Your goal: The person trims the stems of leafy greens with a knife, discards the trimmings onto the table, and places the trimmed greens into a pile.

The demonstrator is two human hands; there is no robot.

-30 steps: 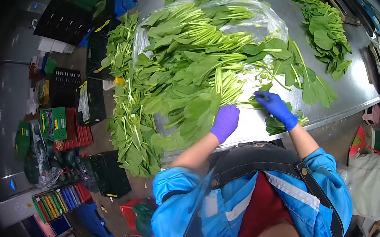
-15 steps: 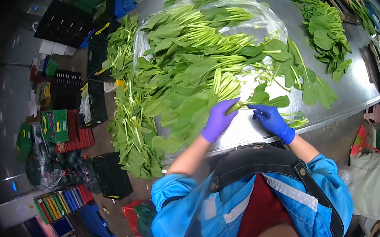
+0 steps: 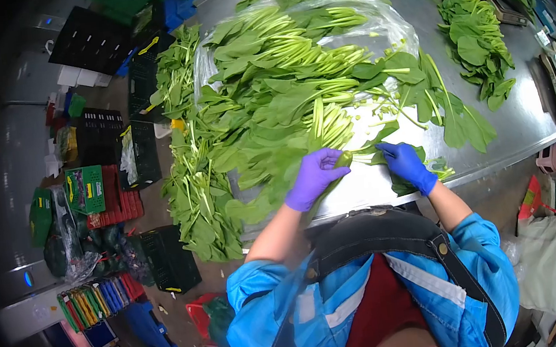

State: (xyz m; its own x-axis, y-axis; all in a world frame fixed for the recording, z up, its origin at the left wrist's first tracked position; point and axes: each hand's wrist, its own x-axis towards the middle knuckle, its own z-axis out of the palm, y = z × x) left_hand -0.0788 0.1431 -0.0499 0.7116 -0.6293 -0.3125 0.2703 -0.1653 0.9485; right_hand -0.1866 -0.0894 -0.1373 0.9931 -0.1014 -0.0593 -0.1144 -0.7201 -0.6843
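Head view: green stalk (image 3: 343,159) beside leafy greens (image 3: 284,104).
I see the left hand (image 3: 313,180) closed on the stalk, above the metal table (image 3: 525,119). The right hand (image 3: 406,164) is nearby, its fingers narrow; I cannot tell whether they grip anything.

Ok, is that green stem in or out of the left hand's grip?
In: the purple-gloved left hand has its fingers curled around the green stem, part of which shows at the fingertips.
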